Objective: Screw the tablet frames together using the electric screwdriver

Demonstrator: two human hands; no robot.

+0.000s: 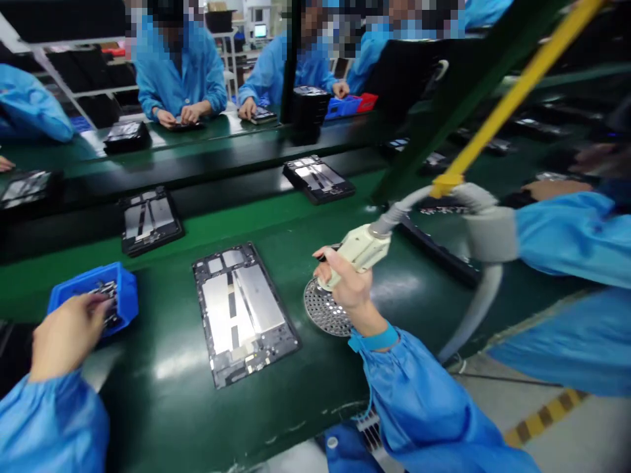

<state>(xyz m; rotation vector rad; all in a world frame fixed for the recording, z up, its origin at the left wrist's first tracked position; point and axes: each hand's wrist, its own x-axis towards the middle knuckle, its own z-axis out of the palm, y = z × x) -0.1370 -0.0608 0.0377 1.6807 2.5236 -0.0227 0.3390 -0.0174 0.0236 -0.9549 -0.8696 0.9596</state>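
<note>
Right hand (348, 292) | fingers closed around cream plastic electric screwdriver (357, 253) | left hand (69, 336) at blue plastic parts bin (125, 295), fingers' grip hidden | grey metal tablet frame (241, 309) lay flat on green desk (162, 420)

I'm watching an electronics assembly line in a factory: a long dark-green conveyor bench (158, 420) carries black-and-silver tablet frames (241, 315) past co-workers in light-blue smocks (180, 72).

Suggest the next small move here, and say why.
Probably the left hand should pick one small metal part from the blue bin: its fingers are at the parts, and the right hand holds a power screwdriver beside the tablet frame.
</note>
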